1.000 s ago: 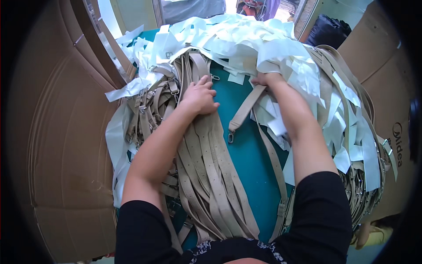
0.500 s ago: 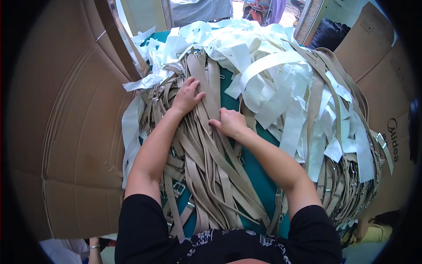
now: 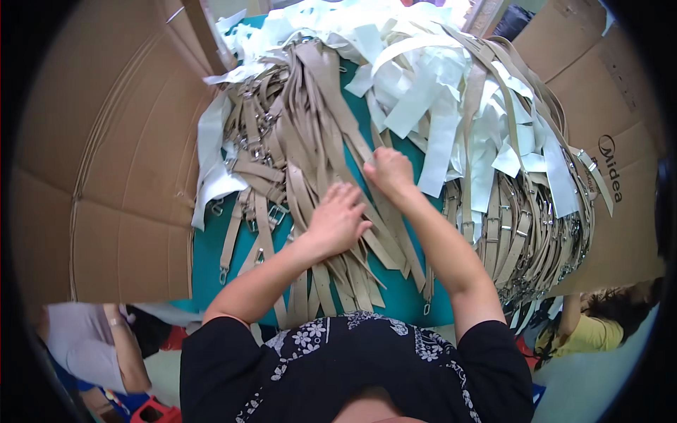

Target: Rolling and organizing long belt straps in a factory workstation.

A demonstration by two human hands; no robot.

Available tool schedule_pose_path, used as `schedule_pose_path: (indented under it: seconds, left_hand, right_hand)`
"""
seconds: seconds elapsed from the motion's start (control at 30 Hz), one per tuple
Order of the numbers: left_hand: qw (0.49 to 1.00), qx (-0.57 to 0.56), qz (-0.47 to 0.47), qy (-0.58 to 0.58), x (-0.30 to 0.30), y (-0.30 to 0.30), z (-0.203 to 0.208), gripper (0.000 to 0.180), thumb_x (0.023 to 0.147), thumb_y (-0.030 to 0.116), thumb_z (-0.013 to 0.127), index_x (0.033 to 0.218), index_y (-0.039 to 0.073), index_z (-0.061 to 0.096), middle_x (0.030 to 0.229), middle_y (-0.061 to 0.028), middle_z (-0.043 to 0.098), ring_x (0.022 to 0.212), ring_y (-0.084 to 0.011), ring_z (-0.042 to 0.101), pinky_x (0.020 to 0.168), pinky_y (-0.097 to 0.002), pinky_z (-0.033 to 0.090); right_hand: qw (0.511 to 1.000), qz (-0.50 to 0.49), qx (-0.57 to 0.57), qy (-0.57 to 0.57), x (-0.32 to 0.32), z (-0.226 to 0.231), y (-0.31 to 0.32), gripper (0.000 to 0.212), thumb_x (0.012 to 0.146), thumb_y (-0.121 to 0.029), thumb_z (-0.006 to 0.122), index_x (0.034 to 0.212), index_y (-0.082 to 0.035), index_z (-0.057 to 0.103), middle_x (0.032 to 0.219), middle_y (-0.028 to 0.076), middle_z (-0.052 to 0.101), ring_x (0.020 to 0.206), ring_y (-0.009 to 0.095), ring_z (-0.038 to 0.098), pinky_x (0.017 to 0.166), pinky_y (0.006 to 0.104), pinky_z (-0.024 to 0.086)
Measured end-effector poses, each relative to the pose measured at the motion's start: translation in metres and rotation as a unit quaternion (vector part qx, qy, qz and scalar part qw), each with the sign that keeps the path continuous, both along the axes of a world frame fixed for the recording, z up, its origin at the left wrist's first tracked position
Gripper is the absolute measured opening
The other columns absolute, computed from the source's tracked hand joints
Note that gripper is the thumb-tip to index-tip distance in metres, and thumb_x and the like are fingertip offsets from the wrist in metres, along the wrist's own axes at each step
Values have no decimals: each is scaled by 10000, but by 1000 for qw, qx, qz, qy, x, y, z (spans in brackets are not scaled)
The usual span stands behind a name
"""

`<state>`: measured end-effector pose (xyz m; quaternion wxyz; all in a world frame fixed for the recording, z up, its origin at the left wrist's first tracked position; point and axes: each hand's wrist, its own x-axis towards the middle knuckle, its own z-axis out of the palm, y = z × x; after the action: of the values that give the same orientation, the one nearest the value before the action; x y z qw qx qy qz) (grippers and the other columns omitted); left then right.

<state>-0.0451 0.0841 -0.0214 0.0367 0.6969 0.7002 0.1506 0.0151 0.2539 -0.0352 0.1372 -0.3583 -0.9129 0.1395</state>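
A thick bundle of long beige straps (image 3: 310,113) fans toward me over the green tabletop (image 3: 416,285). My left hand (image 3: 340,217) lies across the lower middle of the bundle, its fingers slightly blurred, stretched out and apart from the thumb. Higher and to the right, my right hand (image 3: 390,173) is closed, thumb and curled fingers pinching the edge of a strap on the bundle's right side. Left of the bundle lie shorter beige straps (image 3: 261,173) with metal buckles (image 3: 277,213) and clips at their ends.
White paper-like strips (image 3: 423,106) heap up at the back and right. More buckled straps (image 3: 522,225) hang together at the right. Cardboard walls (image 3: 120,155) rise on both sides. Other people sit behind at the lower left and lower right, one in a yellow top (image 3: 596,331).
My view has tipped downward. My left hand has slid down the bundle toward me, and my right hand has shifted to its right edge. The lower straps lie spread differently.
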Motion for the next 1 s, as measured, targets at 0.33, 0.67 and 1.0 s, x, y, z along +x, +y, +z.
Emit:
schedule_pose_path:
  seconds: [0.33,0.67,1.0]
  left_hand:
    - [940,279,74,-181,6,-65,11,90,777,92,602,834,31,635,813,-102,619,813,-273,585,741,-358,454]
    - [875,44,476,-75,-180,-87,-18,523,815,466,524,676,-27,632,566,-165,593,549,-311,607,578,-409,477]
    - [806,24,531,-260,-219,-60,-45,452,601,442,696,592,0,604,661,-160,628,636,-283,621,621,-379,480]
  right_hand:
    - [586,51,-791,167,50,31,-18,374,941,-330,387,1069,1,506,961,117,627,818,170,626,690,263,513]
    - [821,34,-547,158,133,3,-115,224,888,-212,526,875,5,578,753,5,555,703,52,470,617,192,383]
    - [766,30,-613,193,157,33,-122,205,881,-194,539,994,-25,564,687,-26,520,492,15,405,425,156,331]
